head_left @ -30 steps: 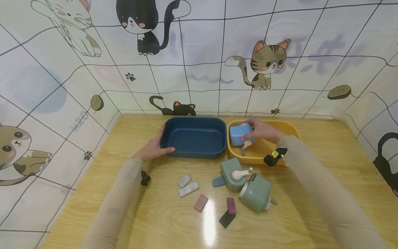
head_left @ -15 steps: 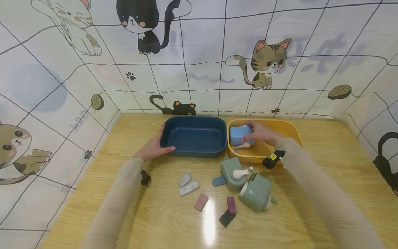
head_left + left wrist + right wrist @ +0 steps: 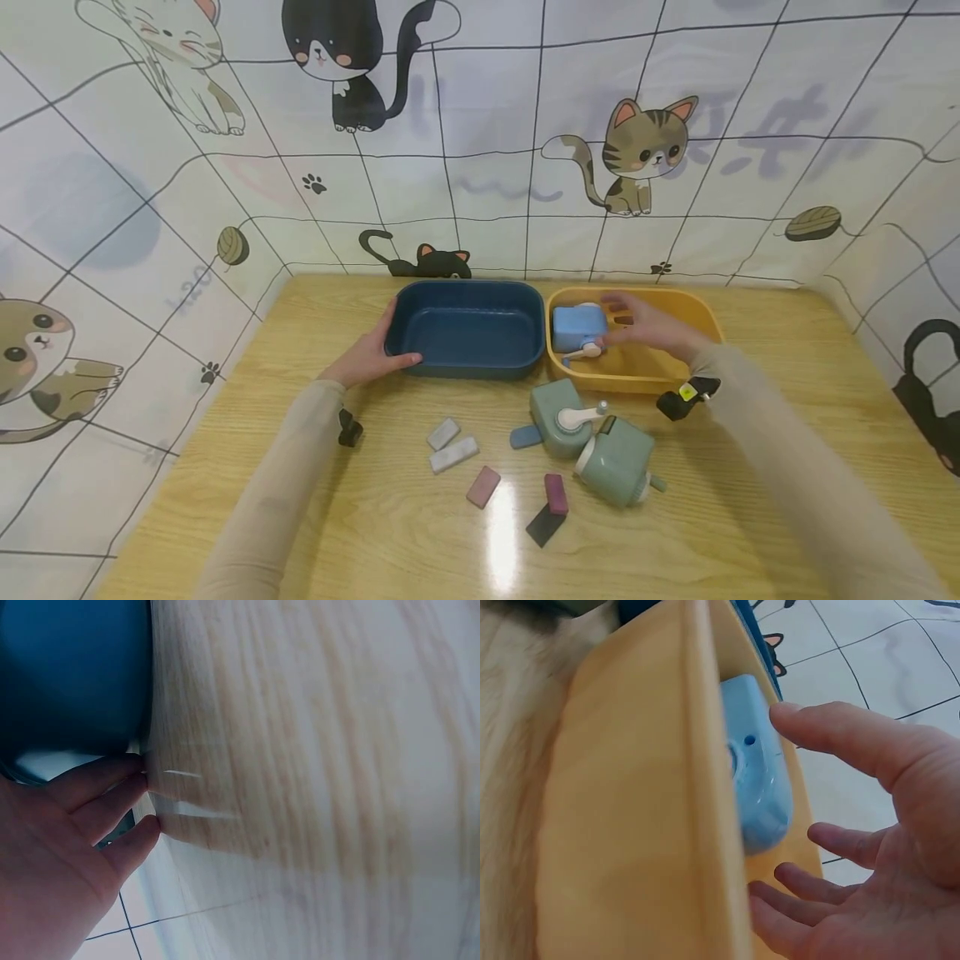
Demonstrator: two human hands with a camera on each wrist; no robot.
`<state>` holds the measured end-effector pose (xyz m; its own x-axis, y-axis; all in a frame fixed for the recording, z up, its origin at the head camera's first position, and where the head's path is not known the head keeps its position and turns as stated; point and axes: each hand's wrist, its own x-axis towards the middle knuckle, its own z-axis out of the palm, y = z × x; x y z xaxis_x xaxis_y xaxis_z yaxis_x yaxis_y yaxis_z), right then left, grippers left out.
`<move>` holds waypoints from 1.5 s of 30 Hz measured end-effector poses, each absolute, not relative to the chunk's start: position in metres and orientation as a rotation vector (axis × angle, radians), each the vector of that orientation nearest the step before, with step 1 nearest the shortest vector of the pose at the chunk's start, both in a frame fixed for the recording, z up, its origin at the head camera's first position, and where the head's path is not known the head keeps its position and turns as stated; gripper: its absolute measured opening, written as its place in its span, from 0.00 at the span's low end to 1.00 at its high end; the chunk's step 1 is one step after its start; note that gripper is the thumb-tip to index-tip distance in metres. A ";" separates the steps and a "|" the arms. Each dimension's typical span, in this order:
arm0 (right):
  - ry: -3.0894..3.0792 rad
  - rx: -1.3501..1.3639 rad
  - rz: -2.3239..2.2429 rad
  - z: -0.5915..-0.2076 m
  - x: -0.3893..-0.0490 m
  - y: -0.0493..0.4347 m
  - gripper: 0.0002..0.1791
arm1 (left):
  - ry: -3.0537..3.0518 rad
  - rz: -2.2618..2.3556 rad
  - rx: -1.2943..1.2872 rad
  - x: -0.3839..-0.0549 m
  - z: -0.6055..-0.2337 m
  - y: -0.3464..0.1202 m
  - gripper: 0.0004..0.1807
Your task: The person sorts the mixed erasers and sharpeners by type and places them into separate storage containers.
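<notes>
In the yellow bin (image 3: 637, 375) sits a light-blue crank pencil sharpener (image 3: 577, 327), its beige handle toward the front. My right hand (image 3: 651, 325) is over that bin just right of the sharpener, fingers spread. In the right wrist view, thumb and fingers stand apart beside the blue sharpener (image 3: 757, 772), gripping nothing. At the left end of the dark blue bin (image 3: 472, 371), my left hand (image 3: 367, 357) rests with straight fingers along the outer wall and the thumb at the front corner. The left wrist view shows its fingertips (image 3: 139, 840) down by the tabletop.
Two green crank pencil sharpeners (image 3: 618, 462) lie in front of the bins, beside a small blue block (image 3: 526, 437). Several small erasers lie nearby: white (image 3: 453, 455), pink (image 3: 483, 487) and magenta (image 3: 556, 493), with a dark flat piece (image 3: 545, 526). A cat-print wall covering stands behind.
My right hand has let go of the blue pencil sharpener and drawn back to the right. The sharpener's handle swung leftward earlier, and it now sits in the yellow bin. My left hand stays put.
</notes>
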<state>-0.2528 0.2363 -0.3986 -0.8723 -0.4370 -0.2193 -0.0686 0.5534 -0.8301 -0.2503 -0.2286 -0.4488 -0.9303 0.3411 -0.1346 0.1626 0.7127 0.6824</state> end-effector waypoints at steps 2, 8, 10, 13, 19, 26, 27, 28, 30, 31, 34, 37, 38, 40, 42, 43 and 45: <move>2.398 -0.416 -1.239 -0.397 -0.248 0.239 0.47 | 2.667 1.033 0.398 -0.250 -0.449 -0.228 0.63; 2.462 -0.476 -1.201 -0.390 -0.233 0.246 0.44 | 2.672 1.021 0.394 -0.250 -0.449 -0.227 0.63; 2.476 -0.513 -1.205 -0.387 -0.228 0.248 0.44 | 2.670 1.020 0.389 -0.250 -0.449 -0.227 0.63; 2.494 -0.567 -1.204 -0.381 -0.218 0.248 0.43 | 2.670 1.014 0.386 -0.250 -0.449 -0.228 0.63; 2.519 -0.682 -1.172 -0.368 -0.198 0.243 0.41 | 2.681 0.998 0.382 -0.250 -0.447 -0.228 0.63; 2.554 -0.773 -1.131 -0.366 -0.176 0.239 0.39 | 2.675 0.999 0.377 -0.249 -0.445 -0.227 0.63; 2.553 -0.781 -1.138 -0.366 -0.172 0.239 0.39 | 2.675 1.002 0.380 -0.249 -0.445 -0.227 0.63; 2.554 -0.787 -1.140 -0.367 -0.169 0.240 0.39 | 2.678 1.001 0.389 -0.248 -0.445 -0.227 0.63; 2.548 -0.784 -1.150 -0.368 -0.162 0.240 0.38 | 2.678 1.000 0.392 -0.249 -0.445 -0.227 0.63; 2.543 -0.772 -1.155 -0.369 -0.158 0.240 0.38 | 2.678 0.998 0.391 -0.248 -0.445 -0.226 0.63; 2.524 -0.755 -1.175 -0.371 -0.147 0.241 0.38 | 2.671 0.989 0.392 -0.249 -0.447 -0.227 0.64; 2.520 -0.771 -1.185 -0.375 -0.138 0.241 0.38 | 2.678 0.978 0.402 -0.250 -0.448 -0.227 0.64; 2.525 -0.789 -1.181 -0.376 -0.135 0.242 0.38 | 2.683 0.971 0.410 -0.251 -0.448 -0.227 0.64; 2.534 -0.811 -1.176 -0.379 -0.131 0.243 0.38 | 2.688 0.970 0.416 -0.252 -0.447 -0.227 0.64; 2.541 -0.843 -1.169 -0.381 -0.128 0.244 0.38 | 2.687 0.969 0.416 -0.253 -0.447 -0.227 0.63; 2.541 -0.851 -1.167 -0.382 -0.126 0.244 0.37 | 2.683 0.967 0.415 -0.253 -0.447 -0.228 0.63; 2.546 -0.852 -1.154 -0.384 -0.122 0.245 0.37 | 2.674 0.969 0.410 -0.252 -0.447 -0.228 0.63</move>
